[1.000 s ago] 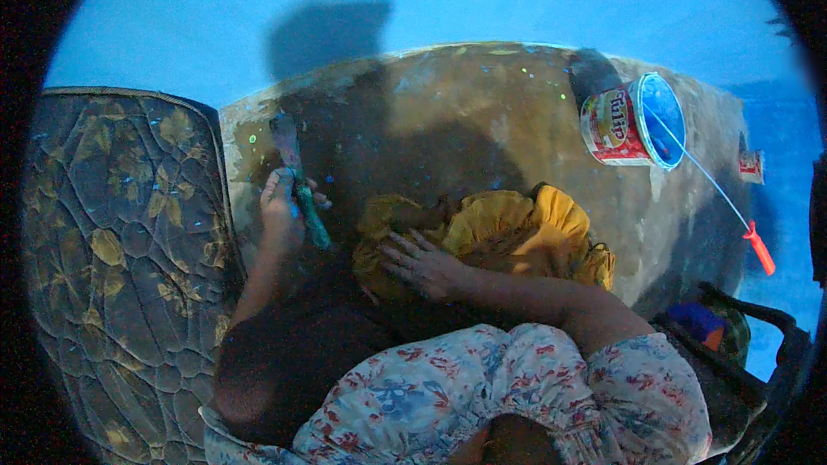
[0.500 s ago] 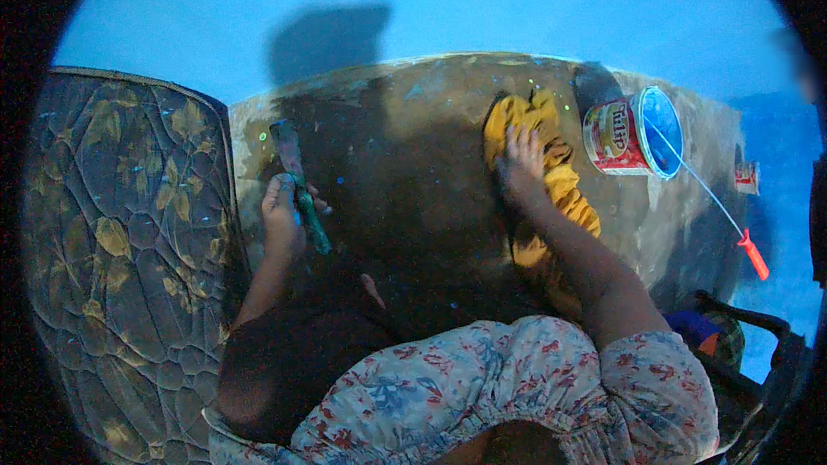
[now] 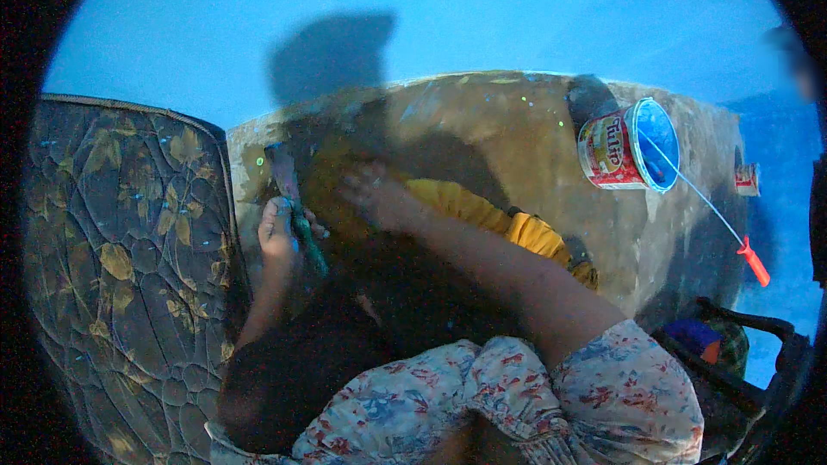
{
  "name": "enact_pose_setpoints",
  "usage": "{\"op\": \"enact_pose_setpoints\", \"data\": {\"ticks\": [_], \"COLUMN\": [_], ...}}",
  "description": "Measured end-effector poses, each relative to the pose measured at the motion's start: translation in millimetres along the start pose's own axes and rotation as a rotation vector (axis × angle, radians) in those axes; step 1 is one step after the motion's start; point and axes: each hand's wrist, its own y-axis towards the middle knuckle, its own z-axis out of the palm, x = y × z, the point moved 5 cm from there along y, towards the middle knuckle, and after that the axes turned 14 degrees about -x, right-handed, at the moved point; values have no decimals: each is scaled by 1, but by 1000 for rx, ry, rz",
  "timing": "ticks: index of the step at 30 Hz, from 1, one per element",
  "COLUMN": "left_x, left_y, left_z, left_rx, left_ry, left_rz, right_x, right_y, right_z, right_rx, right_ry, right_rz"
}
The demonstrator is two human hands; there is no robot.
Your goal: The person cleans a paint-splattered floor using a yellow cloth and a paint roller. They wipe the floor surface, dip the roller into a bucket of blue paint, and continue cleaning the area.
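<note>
My left grip [image 3: 282, 226] is closed around the scraper [image 3: 288, 182], blade pointing far. My right grip [image 3: 372, 193] lies spread, palm down, on the yellow cloth [image 3: 461, 204], mid-floor [image 3: 530, 159], right of the scraper. For even contact, I should press flat, clear of the blade.

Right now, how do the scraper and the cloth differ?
Hold: the left hand grips the scraper; the right hand lies on the cloth.
Shape: the scraper is straight and slim; the cloth is bunched and larger.
Colour: the scraper's handle is green; the cloth is yellow.
Shared: each has a hand on it.
</note>
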Motion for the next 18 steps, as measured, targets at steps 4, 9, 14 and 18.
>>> {"op": "enact_pose_setpoints", "data": {"ticks": [4, 9, 14, 18], "left_x": [-5, 1, 6, 22], "left_y": [-5, 1, 2, 2], "left_z": [-4, 3, 10, 45], "left_rx": [39, 51, 45, 91], "left_ry": [75, 86, 92, 138], "left_rz": [121, 110, 67, 11], "right_x": [-116, -220, -153, 0], "right_y": [-34, -180, -240, -229], "right_z": [-54, -134, -116, -15], "right_rx": [-197, -246, -254, -46], "right_ry": [-220, -601, -790, -522], "right_rz": [289, 753, 954, 440]}}
